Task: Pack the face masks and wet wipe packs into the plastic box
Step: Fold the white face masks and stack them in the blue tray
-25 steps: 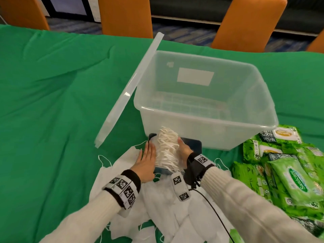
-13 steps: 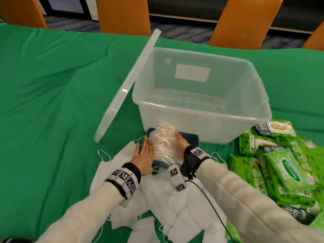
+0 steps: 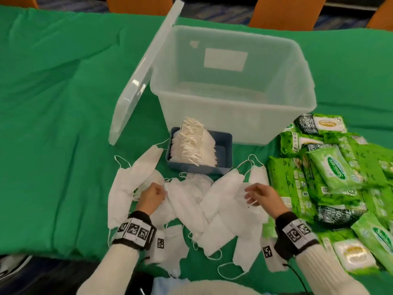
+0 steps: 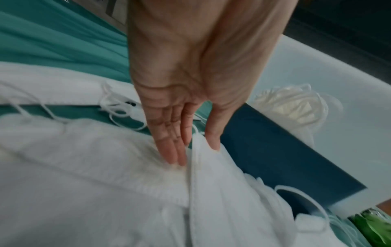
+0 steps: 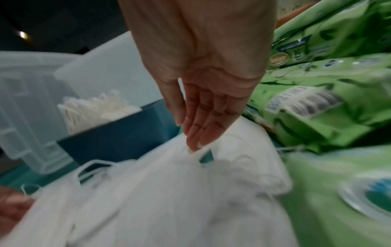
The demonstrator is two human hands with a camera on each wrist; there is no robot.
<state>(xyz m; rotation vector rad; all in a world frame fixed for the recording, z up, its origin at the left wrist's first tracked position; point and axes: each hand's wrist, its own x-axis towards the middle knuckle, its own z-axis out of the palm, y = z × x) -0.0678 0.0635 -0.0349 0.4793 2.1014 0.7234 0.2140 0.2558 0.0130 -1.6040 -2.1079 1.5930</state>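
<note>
The clear plastic box (image 3: pixel 231 116) stands open in the middle of the green cloth, with nothing inside. In front of it a blue tray (image 3: pixel 225 145) holds an upright stack of face masks (image 3: pixel 191 143). Loose white face masks (image 3: pixel 221 211) lie scattered nearer to me. My left hand (image 3: pixel 161 193) (image 4: pixel 194 150) pinches the edge of one loose mask (image 4: pixel 211 175) between thumb and fingers. My right hand (image 3: pixel 247 195) (image 5: pixel 190 138) hovers with straight fingers, their tips touching a mask's ear loop (image 5: pixel 201 151). Green wet wipe packs (image 3: pixel 331 173) are heaped at the right.
The box lid (image 3: pixel 144 73) leans against the box's left side. Orange chairs (image 3: pixel 285 11) stand beyond the table's far edge. Bare green cloth (image 3: pixel 53 113) stretches to the left.
Both hands have let go of the mask stack in the blue tray and drawn back toward me onto the loose masks. The stack now leans in the tray by itself.
</note>
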